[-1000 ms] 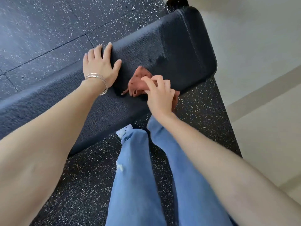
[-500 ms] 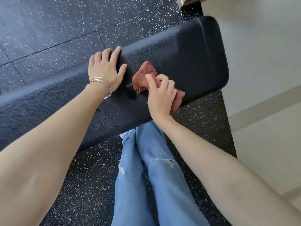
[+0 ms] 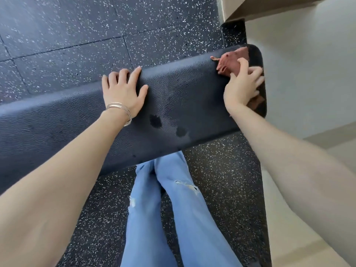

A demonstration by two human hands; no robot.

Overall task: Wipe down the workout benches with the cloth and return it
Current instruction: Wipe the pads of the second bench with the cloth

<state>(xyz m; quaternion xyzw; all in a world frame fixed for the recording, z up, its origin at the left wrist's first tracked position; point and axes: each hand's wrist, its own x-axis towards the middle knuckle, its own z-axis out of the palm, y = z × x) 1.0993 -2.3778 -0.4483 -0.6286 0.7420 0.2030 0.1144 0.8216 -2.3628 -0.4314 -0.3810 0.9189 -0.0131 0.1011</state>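
**Here: cloth [image 3: 232, 59] at right end of bench [image 3: 192, 97]**

- Bench: black, padded, running left to right over a speckled floor [image 3: 77, 35]. There are two wet spots [image 3: 156, 121] on its near side, between the hands.
- Cloth: reddish and bunched, lying on the bench top at the far right end.
- Right hand [image 3: 242, 85]: fingers spread, pressing on the cloth; blurred.
- Left hand [image 3: 123, 93]: open and flat on the pad, fingertips at the far edge, well apart from the cloth. Bracelets [image 3: 121, 110] at the wrist.
- Jeans [image 3: 173, 209]: blue, near side.
- Wall [image 3: 308, 74]: pale, right.
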